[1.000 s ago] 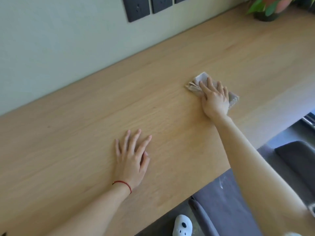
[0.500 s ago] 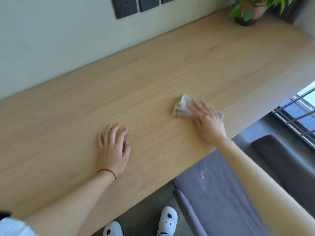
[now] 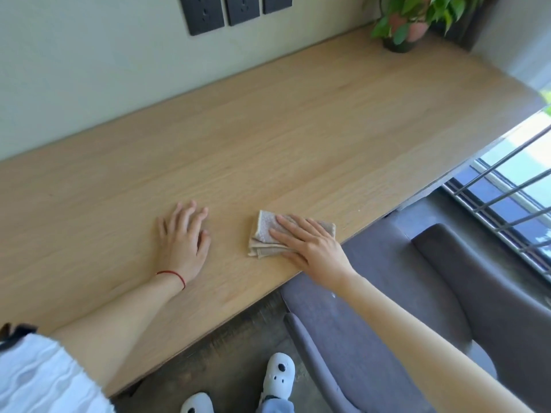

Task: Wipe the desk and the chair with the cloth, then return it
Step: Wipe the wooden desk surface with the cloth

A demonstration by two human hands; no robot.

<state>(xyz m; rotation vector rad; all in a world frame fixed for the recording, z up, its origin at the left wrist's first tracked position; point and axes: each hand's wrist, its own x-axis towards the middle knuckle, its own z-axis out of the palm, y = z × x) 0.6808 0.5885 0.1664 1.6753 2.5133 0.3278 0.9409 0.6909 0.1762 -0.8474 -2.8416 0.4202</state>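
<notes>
nearest the camera, shoes on the floor at the counter's front edge, so the person stands close and leans over it. chair sits just right of them, seat partly under the edge, untouched; judged still to do after the counter.

left hand lies flat on the bare wood, fingers loosely spread, holding nothing. reads as a brace for the lean.

right hand is palm-down on the cloth, fingers straight and close together, pressing rather than pinching. cloth is folded into a pad, near the front edge, just right of the left hand but apart from it. folded pad plus flat palm gives even pressure for a wipe.

farther back the wood is bare up to the wall. plant stands at the far right corner, sockets on the wall above.
</notes>
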